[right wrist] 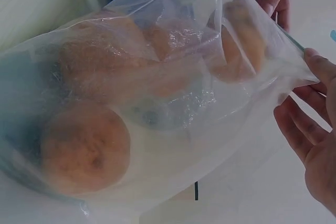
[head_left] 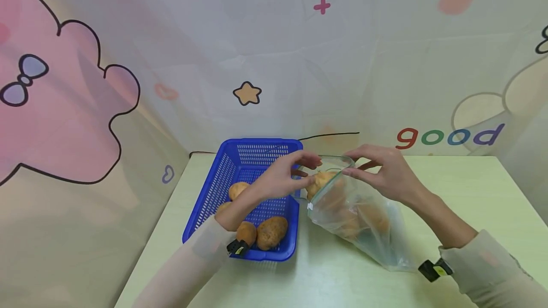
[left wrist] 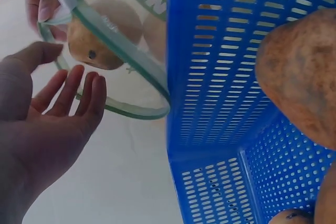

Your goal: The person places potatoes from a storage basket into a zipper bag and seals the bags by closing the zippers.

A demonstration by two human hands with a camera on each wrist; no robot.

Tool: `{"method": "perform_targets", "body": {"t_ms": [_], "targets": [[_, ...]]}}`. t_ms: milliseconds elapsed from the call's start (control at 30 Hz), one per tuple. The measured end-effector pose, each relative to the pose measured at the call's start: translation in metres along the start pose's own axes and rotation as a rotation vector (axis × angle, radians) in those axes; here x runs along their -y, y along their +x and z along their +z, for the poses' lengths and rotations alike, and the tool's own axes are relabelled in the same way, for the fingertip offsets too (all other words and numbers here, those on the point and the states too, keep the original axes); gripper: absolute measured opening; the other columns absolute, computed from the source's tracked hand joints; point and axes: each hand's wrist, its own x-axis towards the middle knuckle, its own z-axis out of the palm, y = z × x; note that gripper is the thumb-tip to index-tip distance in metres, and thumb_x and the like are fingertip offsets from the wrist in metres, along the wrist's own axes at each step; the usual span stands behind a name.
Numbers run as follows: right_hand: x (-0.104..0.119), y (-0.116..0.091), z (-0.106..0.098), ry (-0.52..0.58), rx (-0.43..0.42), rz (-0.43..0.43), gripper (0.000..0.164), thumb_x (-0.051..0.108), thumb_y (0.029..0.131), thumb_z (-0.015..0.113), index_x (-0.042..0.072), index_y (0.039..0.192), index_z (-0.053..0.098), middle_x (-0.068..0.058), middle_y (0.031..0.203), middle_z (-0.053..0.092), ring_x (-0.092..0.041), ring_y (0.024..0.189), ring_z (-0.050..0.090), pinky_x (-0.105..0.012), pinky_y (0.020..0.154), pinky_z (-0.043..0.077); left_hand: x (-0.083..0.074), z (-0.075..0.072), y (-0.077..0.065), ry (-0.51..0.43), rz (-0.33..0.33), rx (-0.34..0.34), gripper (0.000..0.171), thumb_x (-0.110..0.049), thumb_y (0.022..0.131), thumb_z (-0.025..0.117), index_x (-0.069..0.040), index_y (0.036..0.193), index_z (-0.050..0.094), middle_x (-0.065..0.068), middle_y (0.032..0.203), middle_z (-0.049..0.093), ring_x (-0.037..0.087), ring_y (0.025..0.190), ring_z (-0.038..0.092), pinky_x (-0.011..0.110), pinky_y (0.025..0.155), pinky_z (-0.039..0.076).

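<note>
At four o'clock, a clear zip bag point(head_left: 364, 232) of potatoes point(head_left: 318, 184) rests on a pale table point(head_left: 454, 208), its edge pinched by the right hand point(head_left: 385, 175). The left hand point(head_left: 284, 175), fingers spread loosely, is by its mouth; at seven o'clock, a blue basket point(head_left: 293, 234) holds loose potatoes point(head_left: 272, 233).

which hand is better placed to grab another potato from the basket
Probably the left hand: it looks empty and is nearer the potatoes in the basket. The right hand pinches the bag at its mouth.
</note>
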Motion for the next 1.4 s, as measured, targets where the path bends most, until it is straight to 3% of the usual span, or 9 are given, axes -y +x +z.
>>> {"method": "perform_targets", "body": {"t_ms": [167,333,533,767,967,1133,1267,1400], "targets": [[0.0,0.001,0.001,0.014,-0.028,-0.024,0.038,-0.001,0.08,0.091,0.011,0.114,0.08,0.003,0.1,0.078,-0.006,0.086,0.073,-0.022,0.075,0.062,-0.002,-0.008,-0.008,0.089,-0.016,-0.061,0.043,-0.019,0.103,0.072,-0.008,0.143,0.06,0.003,0.137,0.066,0.021,0.128,0.062,0.033,0.106,0.053],[0.0,0.002,0.001,0.017,-0.053,-0.04,0.04,-0.004,0.078,0.091,0.009,0.114,0.079,-0.001,0.099,0.078,-0.007,0.084,0.072,-0.02,0.075,0.061,0.0,-0.027,-0.031,0.144,-0.054,-0.078,0.044,-0.024,0.102,0.074,-0.012,0.142,0.061,0.0,0.14,0.064,0.019,0.131,0.059,0.042,0.111,0.05],[0.0,-0.001,0.002,0.013,-0.06,-0.04,0.041,-0.004,0.078,0.091,0.009,0.115,0.079,0.0,0.099,0.078,-0.006,0.085,0.072,-0.019,0.075,0.061,0.025,-0.03,-0.066,0.248,-0.137,0.0,0.053,-0.03,0.098,0.079,-0.015,0.145,0.06,0.002,0.145,0.062,0.021,0.135,0.057,0.044,0.112,0.049],[-0.001,-0.004,0.002,0.027,-0.059,-0.032,0.039,-0.004,0.08,0.09,0.01,0.114,0.079,0.001,0.1,0.078,-0.005,0.086,0.072,-0.021,0.075,0.061,0.054,-0.013,-0.096,0.211,-0.249,0.139,0.061,-0.034,0.097,0.081,-0.008,0.147,0.058,0.008,0.147,0.06,0.032,0.136,0.056,0.052,0.112,0.049],[-0.004,-0.006,0.003,0.015,-0.049,-0.028,0.037,-0.004,0.08,0.09,0.009,0.114,0.079,-0.001,0.101,0.078,-0.003,0.087,0.072,-0.021,0.074,0.061,0.061,-0.001,-0.103,0.291,-0.286,0.244,0.064,-0.038,0.092,0.085,-0.012,0.145,0.06,0.003,0.141,0.062,0.024,0.128,0.059,0.044,0.107,0.051],[-0.005,-0.007,0.004,0.016,-0.044,-0.025,0.038,-0.004,0.08,0.09,0.009,0.114,0.079,-0.002,0.102,0.078,-0.004,0.088,0.072,-0.021,0.074,0.061,0.067,0.005,-0.104,0.38,-0.288,0.269,0.054,-0.04,0.089,0.084,-0.022,0.137,0.065,-0.004,0.131,0.061,0.015,0.115,0.059,0.035,0.096,0.053],[-0.004,-0.006,0.004,0.012,-0.046,-0.024,0.038,-0.003,0.08,0.09,0.01,0.115,0.079,-0.001,0.102,0.078,-0.004,0.087,0.072,-0.02,0.075,0.061,0.062,0.0,-0.102,0.383,-0.281,0.22,0.052,-0.038,0.09,0.084,-0.023,0.136,0.065,-0.003,0.13,0.06,0.016,0.113,0.059,0.035,0.092,0.055],[-0.003,-0.005,0.003,0.007,-0.053,-0.028,0.039,-0.003,0.08,0.09,0.009,0.116,0.079,-0.001,0.101,0.078,-0.006,0.085,0.072,-0.02,0.075,0.061,0.049,-0.014,-0.096,0.368,-0.242,0.092,0.054,-0.036,0.09,0.084,-0.021,0.138,0.065,0.0,0.131,0.059,0.018,0.112,0.059,0.035,0.086,0.058]]}}
